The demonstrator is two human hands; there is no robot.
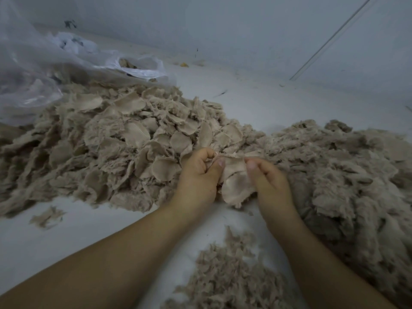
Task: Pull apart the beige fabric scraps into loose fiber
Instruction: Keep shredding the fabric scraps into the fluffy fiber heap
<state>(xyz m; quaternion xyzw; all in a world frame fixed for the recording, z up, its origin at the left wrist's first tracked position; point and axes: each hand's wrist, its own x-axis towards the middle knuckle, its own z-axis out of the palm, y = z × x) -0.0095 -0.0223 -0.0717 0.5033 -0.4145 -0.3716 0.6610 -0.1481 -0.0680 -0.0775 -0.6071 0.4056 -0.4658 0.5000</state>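
Left hand point(197, 175) and right hand point(268, 181) close together, both pinching one beige fabric scrap point(235, 181) between thumb and curled fingers, just above white floor point(256, 101). Behind-left: big scrap pile point(124, 139), many rounded pieces, uncountable. Right: fluffy loose fiber heap point(347, 175); smaller fiber patch point(231, 277) between forearms. One clear plastic bag point(40, 70) far left, open, contents blurred. Grey wall point(245, 30) behind.

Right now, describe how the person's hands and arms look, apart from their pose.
Both arms are bare to the frame edge, no sleeves showing. The left hand and right hand wear no gloves, and no rings, watch or bracelet show. The thumbnails are short and unpainted.
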